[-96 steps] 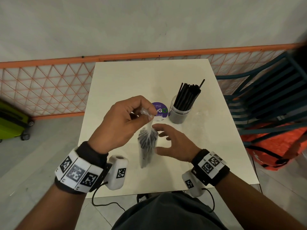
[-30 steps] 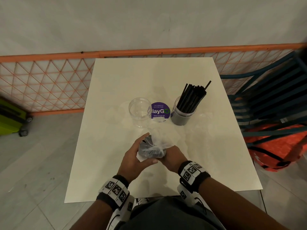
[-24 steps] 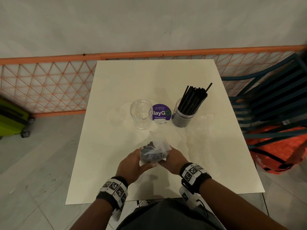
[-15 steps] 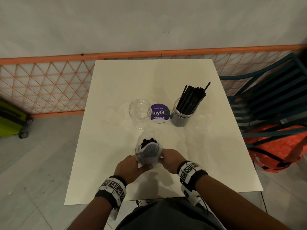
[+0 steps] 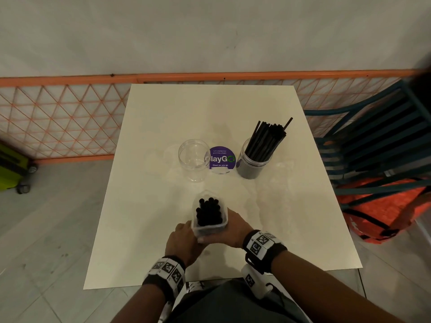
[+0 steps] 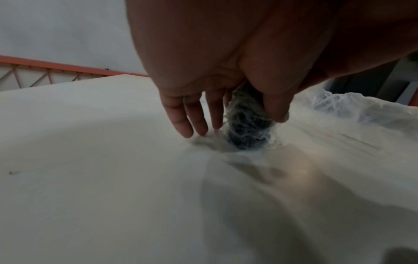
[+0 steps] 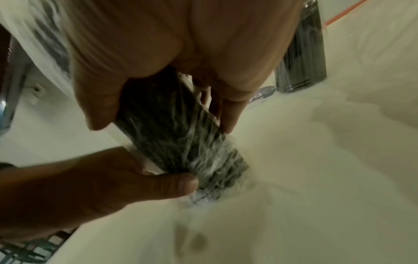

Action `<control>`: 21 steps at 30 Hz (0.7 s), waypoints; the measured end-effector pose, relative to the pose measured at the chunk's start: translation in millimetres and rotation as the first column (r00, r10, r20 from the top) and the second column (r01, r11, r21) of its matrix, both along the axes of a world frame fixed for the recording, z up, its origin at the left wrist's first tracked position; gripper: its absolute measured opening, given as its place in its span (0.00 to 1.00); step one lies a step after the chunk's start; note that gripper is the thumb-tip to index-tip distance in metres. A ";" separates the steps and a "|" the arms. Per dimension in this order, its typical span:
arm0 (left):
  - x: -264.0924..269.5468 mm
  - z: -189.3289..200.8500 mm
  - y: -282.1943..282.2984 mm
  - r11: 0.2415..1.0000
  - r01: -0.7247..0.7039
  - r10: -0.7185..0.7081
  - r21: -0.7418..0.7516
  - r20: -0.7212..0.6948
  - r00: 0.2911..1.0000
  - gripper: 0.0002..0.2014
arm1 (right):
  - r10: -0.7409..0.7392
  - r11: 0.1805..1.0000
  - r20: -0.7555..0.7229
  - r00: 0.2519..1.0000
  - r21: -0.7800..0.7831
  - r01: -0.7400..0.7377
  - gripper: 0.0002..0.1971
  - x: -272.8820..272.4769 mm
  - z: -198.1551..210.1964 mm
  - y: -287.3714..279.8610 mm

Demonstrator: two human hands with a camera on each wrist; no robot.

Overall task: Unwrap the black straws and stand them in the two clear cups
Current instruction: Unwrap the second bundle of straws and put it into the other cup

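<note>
A bundle of black straws [image 5: 209, 214] in clear plastic wrap [image 7: 203, 160] stands upright on the white table [image 5: 151, 206] near its front edge, its straw ends showing at the open top. My left hand [image 5: 185, 234] grips its base from the left, thumb and fingers round it [image 6: 246, 128]. From the right, my right hand [image 5: 231, 226] holds the same bundle [image 7: 172, 125]. Farther back stand an empty clear cup [image 5: 194, 159] and a second clear cup [image 5: 253, 163] filled with loose black straws [image 5: 268, 138].
A round purple sticker [image 5: 220, 158] lies between the two cups. An orange mesh railing [image 5: 58, 117] runs behind the table. A dark blue slatted chair [image 5: 377, 141] and an orange bag [image 5: 382, 215] stand at the right, a green suitcase [image 5: 9, 169] at the left.
The wrapped bundle went from hanging in my raised left hand to standing on the table. The wrap has opened at the top, baring the straw ends, and both hands have slid down to its base.
</note>
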State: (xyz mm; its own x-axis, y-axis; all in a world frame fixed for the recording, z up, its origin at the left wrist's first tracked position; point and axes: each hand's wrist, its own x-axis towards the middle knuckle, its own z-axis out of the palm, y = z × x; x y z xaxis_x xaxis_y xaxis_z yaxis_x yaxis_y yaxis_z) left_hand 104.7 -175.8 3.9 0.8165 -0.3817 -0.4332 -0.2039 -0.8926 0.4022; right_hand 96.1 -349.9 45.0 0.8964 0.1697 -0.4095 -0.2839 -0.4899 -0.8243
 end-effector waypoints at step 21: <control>6.1 25.9 11.8 0.681 -0.364 0.059 -0.635 -0.449 0.892 0.43 | -0.280 0.819 -0.287 0.916 0.427 0.384 0.21 6.7 10.8 2.9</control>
State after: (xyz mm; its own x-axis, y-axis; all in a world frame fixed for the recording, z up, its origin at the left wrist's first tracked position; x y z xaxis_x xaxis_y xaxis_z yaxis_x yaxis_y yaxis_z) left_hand 110.9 -164.0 29.8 0.7509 -0.5283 -0.3963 0.2511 -0.3266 0.9112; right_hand 102.9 -347.0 55.8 0.8392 0.0932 -0.5358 -0.5430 0.0914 -0.8347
